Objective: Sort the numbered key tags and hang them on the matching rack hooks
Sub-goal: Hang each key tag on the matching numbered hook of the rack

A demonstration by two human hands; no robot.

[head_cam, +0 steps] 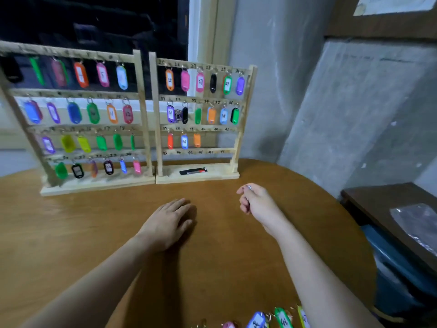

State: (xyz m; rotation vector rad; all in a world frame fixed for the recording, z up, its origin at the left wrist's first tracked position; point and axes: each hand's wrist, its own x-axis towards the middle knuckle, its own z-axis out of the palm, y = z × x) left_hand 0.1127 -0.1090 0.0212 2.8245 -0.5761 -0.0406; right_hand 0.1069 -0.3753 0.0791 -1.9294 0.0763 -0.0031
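Two wooden racks (151, 110) of coloured key tags stand on the tabletop (94, 223). Left hand (169, 222) lies flat, fingers straight. Right hand (254, 201) pinches a small metal ring (248, 187). Loose tags (281, 318) lie at the near edge.

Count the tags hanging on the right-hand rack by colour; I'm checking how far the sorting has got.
Orange tags: 3
Red-orange tags: 1
Pink tags: 2
Black tags: 2
Green tags: 3
Purple tags: 2
Blue tags: 2
Total: 15 in plain sight
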